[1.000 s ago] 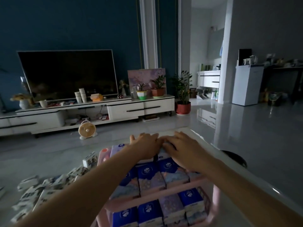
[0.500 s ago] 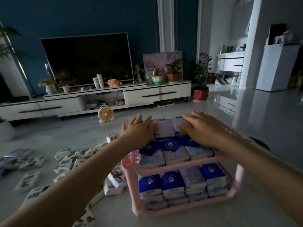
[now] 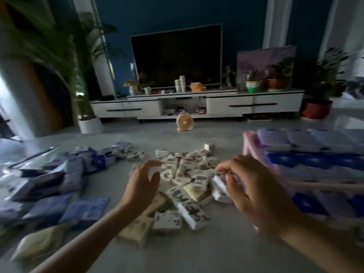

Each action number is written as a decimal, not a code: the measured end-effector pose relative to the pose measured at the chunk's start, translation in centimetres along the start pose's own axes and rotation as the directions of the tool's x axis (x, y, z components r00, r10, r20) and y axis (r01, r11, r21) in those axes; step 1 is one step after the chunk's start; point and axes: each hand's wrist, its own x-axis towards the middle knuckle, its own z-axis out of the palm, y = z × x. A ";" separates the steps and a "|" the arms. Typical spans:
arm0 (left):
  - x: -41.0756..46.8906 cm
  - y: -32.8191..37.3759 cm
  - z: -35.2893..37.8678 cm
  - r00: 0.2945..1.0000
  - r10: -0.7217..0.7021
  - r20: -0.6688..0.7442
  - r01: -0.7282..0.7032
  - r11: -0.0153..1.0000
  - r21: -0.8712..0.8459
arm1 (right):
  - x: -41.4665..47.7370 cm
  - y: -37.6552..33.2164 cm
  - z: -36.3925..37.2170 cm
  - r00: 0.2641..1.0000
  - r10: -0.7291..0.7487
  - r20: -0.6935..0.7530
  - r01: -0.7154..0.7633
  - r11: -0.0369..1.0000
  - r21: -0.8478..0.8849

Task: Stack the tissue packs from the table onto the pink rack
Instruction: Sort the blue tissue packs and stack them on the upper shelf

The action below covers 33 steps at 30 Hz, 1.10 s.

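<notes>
Both bare arms stretched forward, angled in toward the centre. Left hand (image 3: 144,182) held palm-down, fingers loosely curled, thumb apart, gripping nothing. Right hand (image 3: 254,188) held palm-down too, fingers bent down claw-like, blurred, nothing clearly gripped.

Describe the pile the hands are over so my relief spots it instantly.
Start at the television and drop straight down past the small round fan to the table. The pile of white packs lies there left of the pink rack. Its packs are white with dark print; the packs further left are blue-purple.
</notes>
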 end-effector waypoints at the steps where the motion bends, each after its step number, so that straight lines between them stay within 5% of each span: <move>1: -1.0 -2.1 -1.1 0.999 -0.031 -0.016 0.031 0.999 0.028 | 0.1 -0.6 1.8 0.997 0.042 0.065 -0.044 0.999 0.031; 10: -6.1 -13.0 -8.7 0.953 -0.039 -0.299 0.078 0.990 0.119 | 5.3 -5.0 13.3 0.824 0.268 0.500 -0.396 0.902 0.170; 18: -3.8 -19.6 -17.2 0.844 -0.148 -0.515 0.191 0.981 0.031 | 10.6 -13.1 25.5 0.702 0.164 0.693 -0.375 0.913 0.163; 20: -3.9 -21.6 -18.6 0.799 -0.198 -0.568 0.255 0.967 0.021 | 12.4 -15.3 28.4 0.695 0.175 0.698 -0.291 0.956 0.049; 22: -3.7 -22.9 -19.4 0.786 -0.233 -0.573 0.288 0.958 0.006 | 14.6 -17.2 30.7 0.779 0.177 0.602 -0.137 0.984 -0.113; 25: -2.5 -23.6 -20.0 0.730 -0.341 -0.592 0.338 0.933 -0.120 | 17.2 -20.5 33.4 0.824 0.049 0.564 -0.104 0.992 0.066; 28: -2.1 -23.6 -20.7 0.574 -0.558 -0.599 0.364 0.829 -0.424 | 17.5 -24.1 36.0 0.718 -0.179 0.673 -0.029 0.958 0.285; 31: -3.3 -23.7 -20.8 0.451 -0.660 -0.601 0.330 0.749 -0.575 | 16.6 -26.3 38.5 0.584 -0.253 0.771 0.164 0.967 0.194; 33: -4.2 -24.0 -21.1 0.398 -0.705 -0.586 0.334 0.707 -0.623 | 16.3 -26.7 39.7 0.571 -0.264 0.778 0.287 0.951 0.112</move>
